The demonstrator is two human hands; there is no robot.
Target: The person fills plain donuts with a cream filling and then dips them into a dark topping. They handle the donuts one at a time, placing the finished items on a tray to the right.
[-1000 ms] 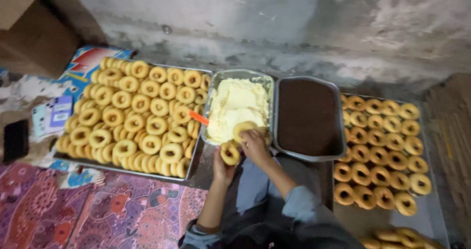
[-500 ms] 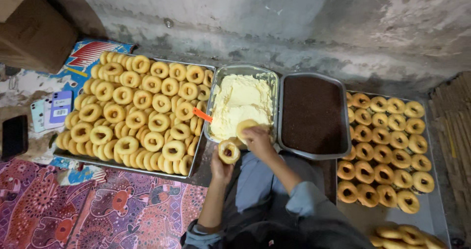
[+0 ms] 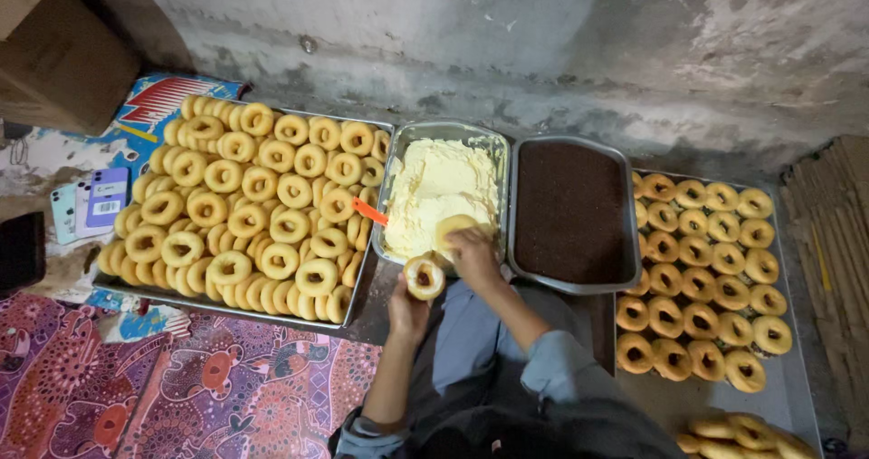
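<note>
Golden ring pastries fill two trays (image 3: pixel 118 282); left hand (image 3: pixel 409 307) grips one ring (image 3: pixel 424 276), right hand (image 3: pixel 472 253) presses another (image 3: pixel 453 228) into cream (image 3: pixel 434 187).

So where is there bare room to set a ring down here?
Bare metal shows along the right tray's near edge, below its rings, and a dark strip lies between the left tray and the left hand. The left tray is packed; the cream tray and brown tray are full.

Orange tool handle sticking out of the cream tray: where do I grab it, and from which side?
Grip the orange handle at its free end, coming from the tray of rings on the left. It pokes out over the cream tray rim; its other end is buried in cream.
</note>
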